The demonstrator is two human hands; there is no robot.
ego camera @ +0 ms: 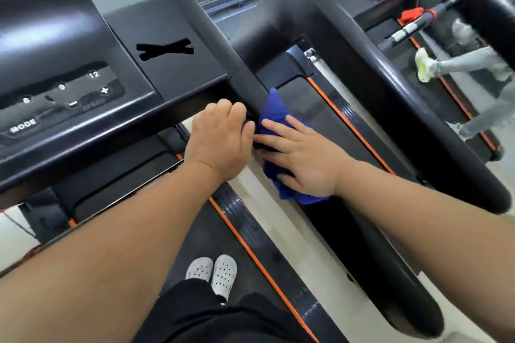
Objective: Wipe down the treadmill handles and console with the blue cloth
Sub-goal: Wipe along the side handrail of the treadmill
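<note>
Where the handle (370,253) leaves the console (167,69), it runs long and straight from upper left to lower right, its free end pointing at the lower right corner. The cloth (274,108) lies draped over it just below the console, stretched along the same axis. Below the cloth the handle is bare to its tip. Pale floor (284,237) shows along its left edge, with the belt (200,231) beyond that. A second treadmill (404,108) stands close on the right. The right hand (303,159) lies flat on the cloth, fingers straight and slightly spread, pressing it down. Just beside it, the left hand (220,136) curls over the handle at the console joint.
</note>
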